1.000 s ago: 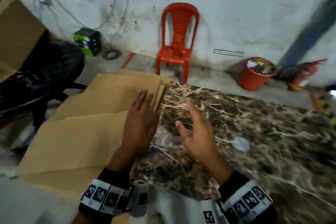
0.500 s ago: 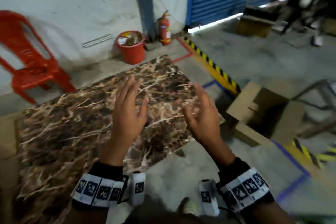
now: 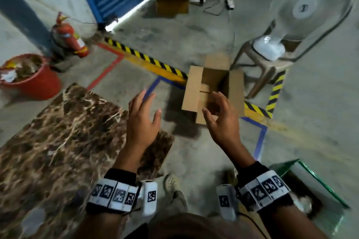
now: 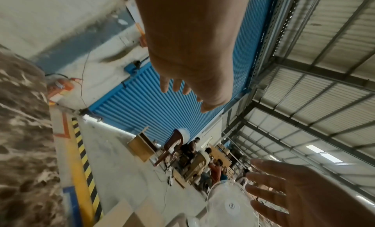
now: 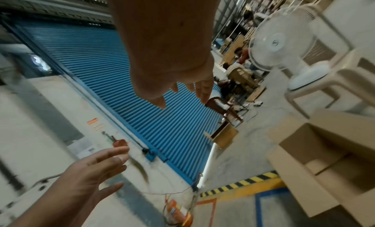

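Observation:
Both my hands are raised in the air and hold nothing. In the head view my left hand (image 3: 144,116) has spread, straight fingers and hovers past the right end of the marble-patterned table (image 3: 64,141). My right hand (image 3: 220,120), fingers loosely bent with the palm facing left, hovers in front of an open cardboard box (image 3: 192,89) on the floor. The left wrist view shows my left hand (image 4: 190,66) and the right hand (image 4: 300,192) apart. In the right wrist view my right hand (image 5: 172,62) is above the box (image 5: 316,163).
A red bucket (image 3: 33,85) of scraps and a fire extinguisher (image 3: 71,40) stand at the left by a blue shutter. A white fan (image 3: 303,17) sits on a plastic chair beyond the box. A glass-edged container (image 3: 314,178) is at lower right. Black-and-yellow tape (image 3: 147,60) marks the floor.
The view has swung right, from flat cardboard sheets and a red chair to the box on the floor. Both hands left the table top and moved right, still holding nothing.

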A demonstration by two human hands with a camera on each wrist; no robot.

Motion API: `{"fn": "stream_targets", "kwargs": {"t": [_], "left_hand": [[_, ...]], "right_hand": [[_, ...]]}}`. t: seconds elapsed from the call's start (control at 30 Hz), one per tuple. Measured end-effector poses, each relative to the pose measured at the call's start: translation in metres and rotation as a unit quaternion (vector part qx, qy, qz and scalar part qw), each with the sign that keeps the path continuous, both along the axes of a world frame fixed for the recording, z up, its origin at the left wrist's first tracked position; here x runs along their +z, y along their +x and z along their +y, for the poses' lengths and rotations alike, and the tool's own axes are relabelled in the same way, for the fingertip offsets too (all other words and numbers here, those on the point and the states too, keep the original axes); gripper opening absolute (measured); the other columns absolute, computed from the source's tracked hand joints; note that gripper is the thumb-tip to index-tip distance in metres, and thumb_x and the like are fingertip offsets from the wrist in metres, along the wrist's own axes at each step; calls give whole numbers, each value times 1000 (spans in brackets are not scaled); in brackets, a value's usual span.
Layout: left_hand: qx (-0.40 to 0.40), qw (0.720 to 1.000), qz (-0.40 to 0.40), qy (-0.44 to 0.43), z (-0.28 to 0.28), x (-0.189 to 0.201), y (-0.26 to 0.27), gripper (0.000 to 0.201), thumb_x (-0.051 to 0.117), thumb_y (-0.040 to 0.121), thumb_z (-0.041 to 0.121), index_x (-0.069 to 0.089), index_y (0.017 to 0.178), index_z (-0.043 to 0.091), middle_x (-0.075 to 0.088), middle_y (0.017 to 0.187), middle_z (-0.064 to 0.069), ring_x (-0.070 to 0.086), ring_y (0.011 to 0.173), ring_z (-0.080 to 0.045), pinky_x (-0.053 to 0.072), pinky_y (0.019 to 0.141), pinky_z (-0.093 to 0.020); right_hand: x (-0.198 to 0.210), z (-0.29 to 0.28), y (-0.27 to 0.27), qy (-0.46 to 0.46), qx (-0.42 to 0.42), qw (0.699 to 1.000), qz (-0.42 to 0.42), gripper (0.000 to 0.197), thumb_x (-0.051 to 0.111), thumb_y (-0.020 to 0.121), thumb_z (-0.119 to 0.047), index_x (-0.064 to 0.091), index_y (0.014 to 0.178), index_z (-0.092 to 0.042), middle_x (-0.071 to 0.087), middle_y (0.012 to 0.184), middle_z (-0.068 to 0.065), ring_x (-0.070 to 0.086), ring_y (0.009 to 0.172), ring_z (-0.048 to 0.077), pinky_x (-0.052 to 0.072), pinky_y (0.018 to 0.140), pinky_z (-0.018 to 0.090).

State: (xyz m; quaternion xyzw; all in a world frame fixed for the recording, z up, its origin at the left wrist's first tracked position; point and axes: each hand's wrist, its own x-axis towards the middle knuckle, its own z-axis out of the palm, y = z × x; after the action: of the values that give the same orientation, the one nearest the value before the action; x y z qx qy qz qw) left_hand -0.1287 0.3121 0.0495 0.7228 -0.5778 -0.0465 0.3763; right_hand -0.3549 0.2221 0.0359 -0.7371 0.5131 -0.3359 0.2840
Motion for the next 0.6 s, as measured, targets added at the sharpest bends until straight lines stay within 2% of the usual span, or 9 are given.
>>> {"fn": "stream_targets", "kwargs": {"t": [0.07,0.13,0.3,0.43,0.5,0.6], "left_hand": [[-9,1000,5,21,-35,-12,2,49,51,89,31,59,129,4,48,142,-18,46,127,-37,39,105,-41],[-23,999,12,45,-69,-20,2,46,54,88,27,59,129,5,47,142,-18,44,127,-37,40,104,-43],[-55,993,21,105,-145,-44,2,39,65,89,17,60,128,9,45,144,-15,42,130,-34,40,102,-42],[-64,982,40,171,-204,-73,-5,38,64,90,17,60,128,11,43,146,-12,37,136,-29,37,105,-39],[-59,974,77,203,-238,-94,-10,35,64,91,18,61,126,14,47,142,-9,40,133,-26,37,105,-36],[-4,950,169,262,-286,-128,-17,29,64,91,19,63,120,17,55,131,-6,50,124,-22,40,100,-31]], "right_hand": [[-9,-26,-4,30,-28,999,16,58,60,89,-43,43,142,-27,45,147,2,50,129,23,51,97,48],[-14,-51,-9,45,-51,997,25,56,63,89,-41,45,141,-28,46,146,3,50,129,23,52,97,48],[-37,-101,-30,88,-117,988,39,52,66,91,-34,50,139,-21,54,139,6,57,119,25,54,90,50],[-68,-143,-50,129,-150,980,29,50,68,91,-27,52,138,-17,58,132,8,60,114,25,54,88,49],[-91,-171,-63,155,-161,974,32,50,68,91,-27,52,138,-17,58,132,8,60,111,25,54,88,48],[-132,-218,-82,208,-185,959,47,50,68,91,-26,52,137,-16,58,133,9,62,109,26,53,89,43]]}}
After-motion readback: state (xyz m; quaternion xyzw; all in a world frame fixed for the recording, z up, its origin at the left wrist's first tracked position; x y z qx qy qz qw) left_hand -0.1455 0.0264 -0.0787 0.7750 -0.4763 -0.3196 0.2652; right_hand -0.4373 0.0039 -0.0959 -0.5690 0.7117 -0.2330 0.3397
